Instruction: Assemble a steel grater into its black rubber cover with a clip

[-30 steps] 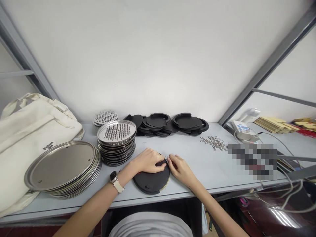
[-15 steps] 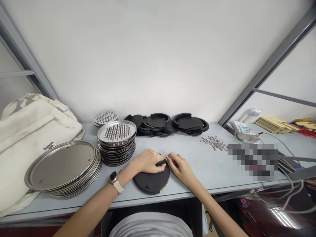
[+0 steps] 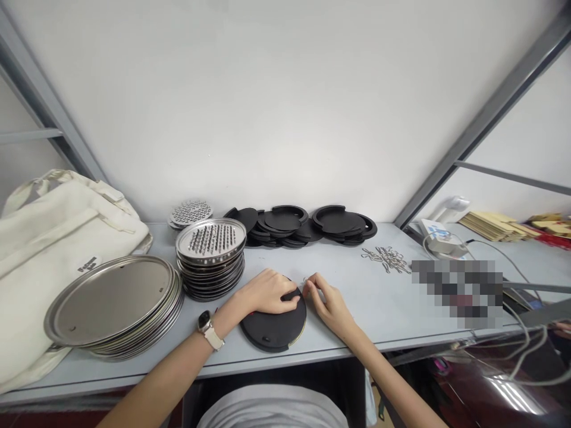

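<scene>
My left hand (image 3: 271,292), with a watch at the wrist, is closed on a black round disc (image 3: 272,330) lying flat on the table near its front edge. Part of the disc's upper side is hidden under that hand. At the disc's upper right edge my right hand (image 3: 328,300) pinches a small metal wire clip (image 3: 305,280), of which only the tip shows. Similar wire clips (image 3: 387,260) lie in a loose heap to the right.
Black discs and rims (image 3: 285,220) are piled along the wall. To the left stand a stack of round metal grater plates (image 3: 212,241), a stack of large metal trays (image 3: 116,297) and a cream bag (image 3: 66,220). Cables and a white box (image 3: 441,238) are at the right.
My right hand has shifted slightly to the right, a little away from the disc's edge. My left hand and the disc stay in place.
</scene>
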A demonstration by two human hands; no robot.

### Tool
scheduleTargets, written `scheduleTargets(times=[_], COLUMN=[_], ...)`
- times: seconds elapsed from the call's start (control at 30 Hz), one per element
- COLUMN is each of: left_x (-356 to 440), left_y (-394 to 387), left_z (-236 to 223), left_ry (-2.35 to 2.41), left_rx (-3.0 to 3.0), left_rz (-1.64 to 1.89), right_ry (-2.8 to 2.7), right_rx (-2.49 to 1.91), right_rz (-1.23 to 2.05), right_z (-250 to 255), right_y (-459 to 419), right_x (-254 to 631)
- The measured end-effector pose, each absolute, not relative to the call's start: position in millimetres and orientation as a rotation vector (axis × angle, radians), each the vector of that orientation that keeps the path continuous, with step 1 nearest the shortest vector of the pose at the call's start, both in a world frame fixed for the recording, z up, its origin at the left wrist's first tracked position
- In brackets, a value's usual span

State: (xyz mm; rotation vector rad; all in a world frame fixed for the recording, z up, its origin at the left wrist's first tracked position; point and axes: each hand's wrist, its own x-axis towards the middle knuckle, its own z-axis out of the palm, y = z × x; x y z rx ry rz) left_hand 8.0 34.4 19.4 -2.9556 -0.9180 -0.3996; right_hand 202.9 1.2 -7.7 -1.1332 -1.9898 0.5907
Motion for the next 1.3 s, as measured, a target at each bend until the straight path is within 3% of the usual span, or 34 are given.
scheduleTargets(times=[1.3], left_x=[8.5], left_y=[33.0], left_z=[20.6], left_ry=[-1.006], left_rx=[-2.984], left_rz=[-0.373], right_ry=[-2.324], right_rx=[-1.219], right_rz=[0.343], right_z=[-14.1], right_y=[6.3], right_x=[201.0])
